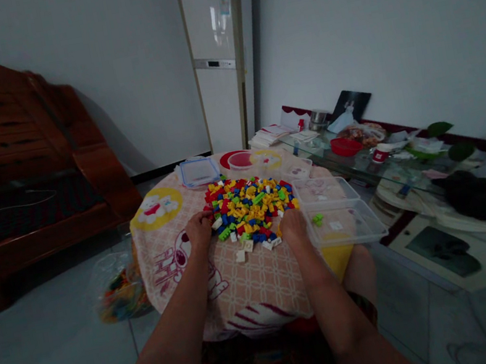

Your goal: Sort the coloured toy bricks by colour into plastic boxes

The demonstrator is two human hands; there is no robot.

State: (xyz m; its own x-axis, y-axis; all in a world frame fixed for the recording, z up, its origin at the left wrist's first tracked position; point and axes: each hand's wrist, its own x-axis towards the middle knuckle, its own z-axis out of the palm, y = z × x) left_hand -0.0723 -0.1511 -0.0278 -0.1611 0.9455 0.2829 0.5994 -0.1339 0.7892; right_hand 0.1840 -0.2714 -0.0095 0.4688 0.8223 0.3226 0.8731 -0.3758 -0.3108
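Observation:
A heap of small plastic building blocks in red, yellow, blue, green and white lies on a round table covered by a pink patterned cloth. At the heap's left edge is my left hand, its fingers drawn together against the blocks; what they hold is too small to make out. My right hand is curled closed at the right edge, fingertips hidden behind the hand. Just right of it sits a clear divided plastic box, with a few light green blocks in its near compartment. Several white blocks lie at the heap's front.
Behind the heap are a blue-rimmed clear lid and a pink round container. A bag of colourful pieces stands on the floor at left. To the right runs a cluttered glass table; a wooden bench is at far left.

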